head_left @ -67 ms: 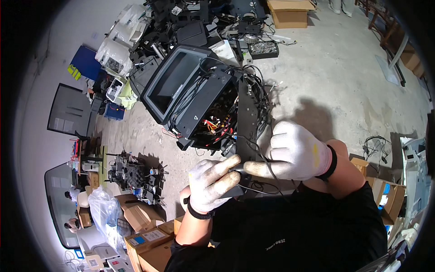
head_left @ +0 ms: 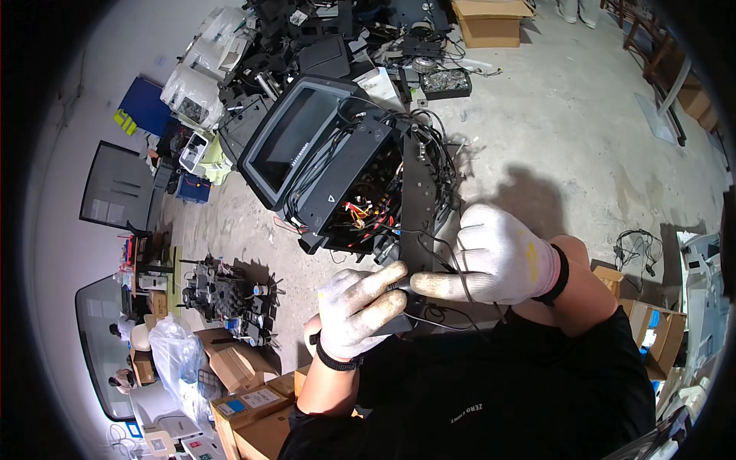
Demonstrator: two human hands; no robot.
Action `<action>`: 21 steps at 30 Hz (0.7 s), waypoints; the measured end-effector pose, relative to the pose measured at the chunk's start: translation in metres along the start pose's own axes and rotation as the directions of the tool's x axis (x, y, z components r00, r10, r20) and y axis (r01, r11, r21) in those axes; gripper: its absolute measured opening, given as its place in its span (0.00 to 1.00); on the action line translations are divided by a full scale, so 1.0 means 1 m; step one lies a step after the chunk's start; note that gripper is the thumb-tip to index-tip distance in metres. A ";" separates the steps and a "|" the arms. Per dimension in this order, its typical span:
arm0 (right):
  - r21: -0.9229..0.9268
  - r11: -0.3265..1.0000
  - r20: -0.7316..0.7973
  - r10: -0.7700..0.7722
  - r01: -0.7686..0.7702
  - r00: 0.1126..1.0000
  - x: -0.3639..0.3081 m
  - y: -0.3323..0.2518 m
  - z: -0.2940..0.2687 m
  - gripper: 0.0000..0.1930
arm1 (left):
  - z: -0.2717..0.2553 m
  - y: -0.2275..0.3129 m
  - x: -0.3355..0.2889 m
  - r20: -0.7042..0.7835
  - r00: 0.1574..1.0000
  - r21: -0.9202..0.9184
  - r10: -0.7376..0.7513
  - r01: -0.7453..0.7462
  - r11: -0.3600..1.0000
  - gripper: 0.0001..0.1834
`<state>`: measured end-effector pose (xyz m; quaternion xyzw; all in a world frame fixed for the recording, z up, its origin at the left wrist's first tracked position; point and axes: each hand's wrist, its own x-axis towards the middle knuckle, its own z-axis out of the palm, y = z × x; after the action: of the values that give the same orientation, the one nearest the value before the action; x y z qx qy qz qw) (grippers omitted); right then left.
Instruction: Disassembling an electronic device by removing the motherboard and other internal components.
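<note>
A large black equipment housing lies on the floor in front of me, its side open on coloured wires. A long black metal panel runs from it toward me. My left hand, in a white knit glove with soiled fingertips, is closed at the panel's near end around a small dark piece, mostly hidden. My right hand, gloved alike, has one finger stretched to that piece and the others curled; its grip is partly hidden. A black cable crosses the stretched finger.
Beyond the housing lies a heap of black parts and cables. A cardboard box stands at the back. A dark wheeled machine and more boxes are at left. A cable coil lies on the floor at right.
The black cable over my right hand's stretched finger has shifted slightly to the right. That finger has edged a little to the left; my left hand has barely moved.
</note>
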<state>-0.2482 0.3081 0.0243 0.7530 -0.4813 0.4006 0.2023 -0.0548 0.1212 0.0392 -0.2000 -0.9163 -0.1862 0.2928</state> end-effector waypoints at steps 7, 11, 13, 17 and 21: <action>0.003 0.997 -0.019 -0.078 0.078 0.997 -0.004 0.000 -0.005 0.08 | 0.004 0.007 0.003 -0.076 0.995 -0.038 -0.059 0.056 0.998 0.17; -0.036 0.995 -0.012 -0.095 0.094 0.995 -0.003 0.000 -0.006 0.10 | 0.007 0.010 0.003 -0.109 0.993 -0.032 -0.040 0.036 0.999 0.18; -0.034 0.996 -0.038 -0.087 0.086 0.995 0.001 -0.001 -0.005 0.12 | 0.009 0.010 0.003 -0.108 0.992 -0.037 -0.060 0.056 0.998 0.18; -0.009 0.998 -0.044 -0.061 0.060 0.997 0.002 -0.002 -0.004 0.13 | 0.008 0.008 0.003 -0.129 0.991 -0.042 -0.028 0.023 0.999 0.18; 0.042 0.998 -0.124 -0.046 0.052 0.991 -0.003 -0.002 0.001 0.10 | 0.008 0.009 0.001 -0.122 0.991 0.002 -0.062 0.063 0.998 0.20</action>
<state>-0.2472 0.3103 0.0213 0.7428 -0.4402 0.4519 0.2243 -0.0554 0.1330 0.0359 -0.1587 -0.9030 -0.2045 0.3429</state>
